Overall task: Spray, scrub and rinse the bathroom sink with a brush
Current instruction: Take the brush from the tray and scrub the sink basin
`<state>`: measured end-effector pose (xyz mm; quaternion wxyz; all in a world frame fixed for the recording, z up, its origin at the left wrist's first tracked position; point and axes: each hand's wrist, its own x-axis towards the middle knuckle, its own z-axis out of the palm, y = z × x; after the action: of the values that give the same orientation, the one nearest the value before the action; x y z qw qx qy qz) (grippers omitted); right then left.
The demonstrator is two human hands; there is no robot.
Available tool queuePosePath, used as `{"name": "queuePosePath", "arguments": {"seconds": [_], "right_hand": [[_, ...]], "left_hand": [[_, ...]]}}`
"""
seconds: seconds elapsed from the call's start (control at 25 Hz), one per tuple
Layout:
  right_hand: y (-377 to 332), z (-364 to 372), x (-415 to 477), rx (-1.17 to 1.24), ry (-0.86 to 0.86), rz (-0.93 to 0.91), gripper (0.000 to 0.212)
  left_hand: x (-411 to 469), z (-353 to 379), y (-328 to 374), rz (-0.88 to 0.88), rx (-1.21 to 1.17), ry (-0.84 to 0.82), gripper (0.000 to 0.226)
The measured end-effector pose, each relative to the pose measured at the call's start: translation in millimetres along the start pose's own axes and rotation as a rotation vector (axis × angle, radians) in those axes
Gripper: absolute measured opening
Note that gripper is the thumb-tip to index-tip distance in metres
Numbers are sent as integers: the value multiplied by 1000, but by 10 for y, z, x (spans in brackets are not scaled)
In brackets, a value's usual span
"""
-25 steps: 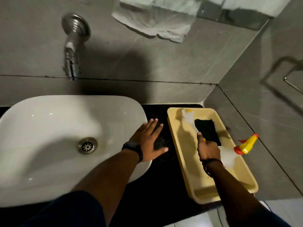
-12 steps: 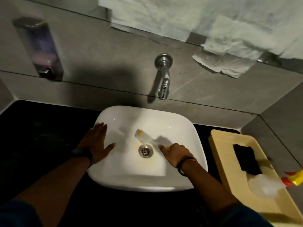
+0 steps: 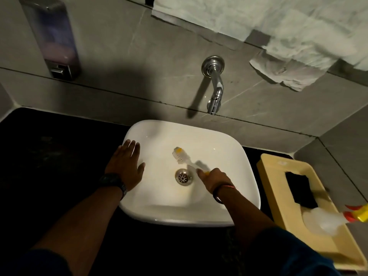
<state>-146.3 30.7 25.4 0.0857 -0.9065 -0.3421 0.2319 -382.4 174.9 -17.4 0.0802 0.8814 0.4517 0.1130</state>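
Note:
A white basin sink sits on a black counter, with a metal drain in its middle. My right hand is closed around the handle of a small white and yellow brush. The bristle head points up-left, just above the drain inside the bowl. My left hand rests flat on the sink's left rim, fingers spread. A spray bottle with a yellow and red nozzle lies in the yellow tray at the right.
A chrome wall tap hangs above the sink's back edge. A soap dispenser is mounted at upper left. A black sponge lies in the tray. White cloth hangs along the top.
My right hand lifted the brush out of the tray and carried it into the sink. My left hand went from the sink's right rim to its left rim. The view swung left.

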Motion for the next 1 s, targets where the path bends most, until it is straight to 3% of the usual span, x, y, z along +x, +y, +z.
{"name": "queuePosePath", "arguments": {"seconds": [0.08, 0.16, 0.28, 0.36, 0.52, 0.6, 0.72, 0.88, 0.96, 1.0], "right_hand": [[18, 38, -128, -32, -153, -182, 36], [156, 53, -251, -107, -200, -213, 42], [477, -173, -197, -178, 68, 62, 67], [740, -332, -256, -188, 90, 138, 65], [847, -323, -469, -244, -230, -92, 66], [757, -219, -437, -309, -163, -119, 76], [466, -108, -291, -221, 59, 5, 67], [75, 194, -261, -120, -99, -233, 46], [28, 262, -223, -146, -79, -269, 54], [52, 223, -155, -149, 6, -200, 62]], "left_hand": [[3, -19, 3, -8, -15, -8, 66], [-5, -29, 7, -10, -2, -19, 65], [-8, -37, 8, -8, 29, -30, 65], [-8, -47, 14, -7, 35, -38, 65], [-13, -65, 25, 0, 45, -45, 66], [-12, -72, 28, 1, 48, -47, 66], [-12, -68, 17, -4, 31, -40, 66], [3, -29, -2, 0, 13, -17, 65], [9, -14, -10, 5, 8, -10, 64], [8, -11, -11, 4, 7, -14, 64]]}}
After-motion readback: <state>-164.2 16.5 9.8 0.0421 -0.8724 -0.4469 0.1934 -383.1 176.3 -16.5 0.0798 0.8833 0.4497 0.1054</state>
